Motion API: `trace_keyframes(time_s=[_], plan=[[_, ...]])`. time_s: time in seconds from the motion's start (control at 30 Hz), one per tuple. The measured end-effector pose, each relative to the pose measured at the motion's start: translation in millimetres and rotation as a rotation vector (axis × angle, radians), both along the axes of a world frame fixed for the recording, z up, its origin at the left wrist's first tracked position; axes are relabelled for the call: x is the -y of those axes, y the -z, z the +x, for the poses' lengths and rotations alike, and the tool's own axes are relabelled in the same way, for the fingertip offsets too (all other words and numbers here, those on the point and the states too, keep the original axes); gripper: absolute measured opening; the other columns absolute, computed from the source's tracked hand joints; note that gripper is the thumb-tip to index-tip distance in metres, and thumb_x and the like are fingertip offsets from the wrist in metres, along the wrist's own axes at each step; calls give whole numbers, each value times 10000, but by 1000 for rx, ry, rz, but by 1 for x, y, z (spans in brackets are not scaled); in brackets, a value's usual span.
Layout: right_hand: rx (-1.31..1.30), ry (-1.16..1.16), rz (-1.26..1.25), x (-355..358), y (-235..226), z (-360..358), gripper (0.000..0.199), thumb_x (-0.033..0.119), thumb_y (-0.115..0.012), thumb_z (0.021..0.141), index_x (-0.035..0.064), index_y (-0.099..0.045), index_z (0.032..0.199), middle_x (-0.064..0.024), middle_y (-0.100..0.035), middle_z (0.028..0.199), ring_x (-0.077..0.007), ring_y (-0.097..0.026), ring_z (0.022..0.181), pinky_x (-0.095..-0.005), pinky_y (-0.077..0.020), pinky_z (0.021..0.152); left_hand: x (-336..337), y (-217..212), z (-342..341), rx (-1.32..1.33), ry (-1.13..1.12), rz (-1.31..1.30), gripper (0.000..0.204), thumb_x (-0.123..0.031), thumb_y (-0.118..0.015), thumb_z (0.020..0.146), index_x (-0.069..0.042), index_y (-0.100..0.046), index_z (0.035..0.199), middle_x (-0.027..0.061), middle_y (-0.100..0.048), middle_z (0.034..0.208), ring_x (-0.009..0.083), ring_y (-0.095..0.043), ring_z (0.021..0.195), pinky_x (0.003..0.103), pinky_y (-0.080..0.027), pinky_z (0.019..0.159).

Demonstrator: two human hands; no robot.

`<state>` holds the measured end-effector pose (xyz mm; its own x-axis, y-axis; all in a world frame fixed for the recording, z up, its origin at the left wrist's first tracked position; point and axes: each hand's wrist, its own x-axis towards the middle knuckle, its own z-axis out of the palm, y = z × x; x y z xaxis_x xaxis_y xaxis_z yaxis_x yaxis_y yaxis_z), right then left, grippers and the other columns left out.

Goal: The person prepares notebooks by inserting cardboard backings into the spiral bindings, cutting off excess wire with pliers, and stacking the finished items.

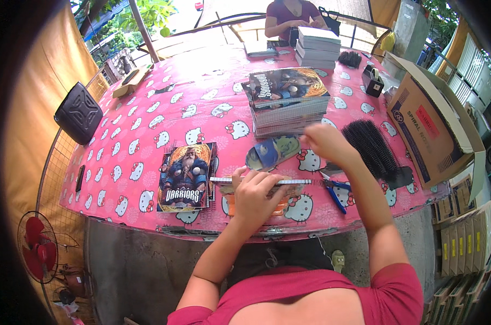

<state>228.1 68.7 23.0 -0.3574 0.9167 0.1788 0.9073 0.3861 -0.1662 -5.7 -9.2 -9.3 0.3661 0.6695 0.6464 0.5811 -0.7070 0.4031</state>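
My left hand (256, 197) is closed on a notebook (229, 181) stood on its long side, its edge with a row of punched holes facing up. Raised to the right of it, my right hand (327, 142) has its fingers curled; whatever they may hold is hidden. Between the hands and the tall stack of notebooks (288, 116) lies a flat, rounded blue and olive piece (272, 152). Blue-handled pliers (336, 194) rest below my right forearm. Black spiral binding coils (367, 149) are piled to the right. A smaller pile of illustrated notebooks (184, 181) lies to the left.
An open cardboard box (429, 130) stands at the right edge of the pink patterned table (126, 130). Farther back are a tape dispenser (372, 81), more coils (350, 59) and a stack of books (317, 47). Another person (294, 19) sits across. A fan (38, 246) stands left.
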Motion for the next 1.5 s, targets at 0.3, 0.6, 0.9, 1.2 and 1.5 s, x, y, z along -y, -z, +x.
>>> trace_keyframes(time_s=[0.3,0.6,0.9,1.2,1.5], plan=[[-382,-50,-83,-26,99,1,423,166,-734,697,85,-599,1090,-125,-664,918,-278,-648,900,-421,-517,767,-1,1,4,133,-52,-9,232,-249,-795,683,-115,-673,828,24,-662,772,206,-624,755,390,-353,868],[-951,-107,-425,49,25,46,536,-15,-674,615,17,-622,1147,-50,-661,1032,-160,-621,946,-302,-500,798,-8,3,1,61,-33,4,245,-304,-776,693,-118,-636,768,34,-639,746,218,-607,738,406,-335,888],[-1021,-296,-432,24,50,53,391,16,-689,655,15,-622,1040,-46,-656,910,-120,-597,824,-285,-501,739,-9,-6,-14,-118,-259,-54,291,-414,-766,683,-176,-681,826,-44,-652,961,192,-507,1161,712,-79,985],[-564,-99,-328,13,25,4,393,-20,-678,574,6,-625,963,-46,-660,834,-165,-650,775,-304,-513,668,-11,-10,-23,-28,-241,-259,319,-370,-807,650,-119,-687,807,25,-660,928,226,-571,1036,654,-252,963],[-883,-199,-343,4,18,-23,422,6,-675,634,-18,-627,1053,-34,-662,931,-103,-582,845,-279,-493,781,-11,-8,-44,128,-252,-145,322,-220,-826,643,-32,-653,838,150,-587,1113,302,-543,1079,423,-409,923]])
